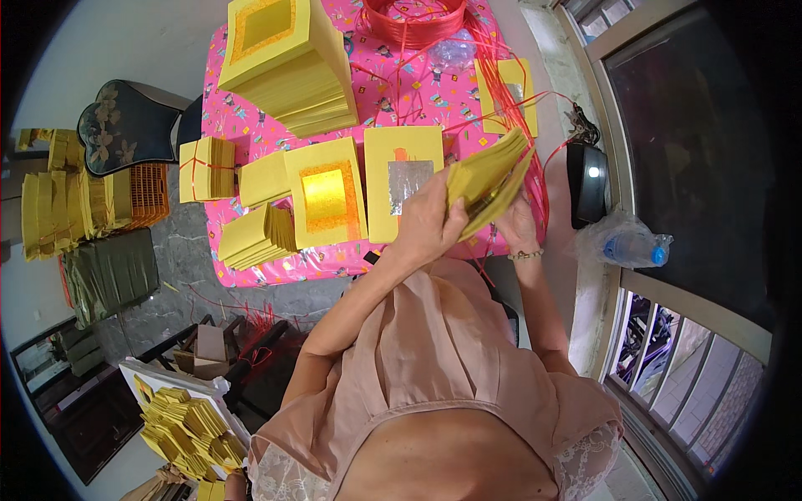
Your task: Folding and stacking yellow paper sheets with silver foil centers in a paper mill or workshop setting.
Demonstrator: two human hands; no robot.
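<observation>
Over the front edge of the table, a folded stack of yellow joss paper (489, 179) is held tilted between both hands. My left hand (430, 219) grips its near left side, thumb on the outer face and the fingers partly hidden. At its right lower side is my right hand (520, 224), a beaded bracelet on the wrist; its fingers are mostly behind the paper. Just left of them lies a stack with a silver square (409, 185). Beside that is another stack with a gold square (326, 196), and a fanned folded stack (257, 237) lies further left.
A tall pile of yellow paper (292, 75) stands at the back of the pink tablecloth (384, 75). Red plastic strapping (413, 25) is coiled behind, its strands trailing down the right side. A tied bundle (207, 169) sits left. A wrapped bottle (626, 242) lies on the windowsill.
</observation>
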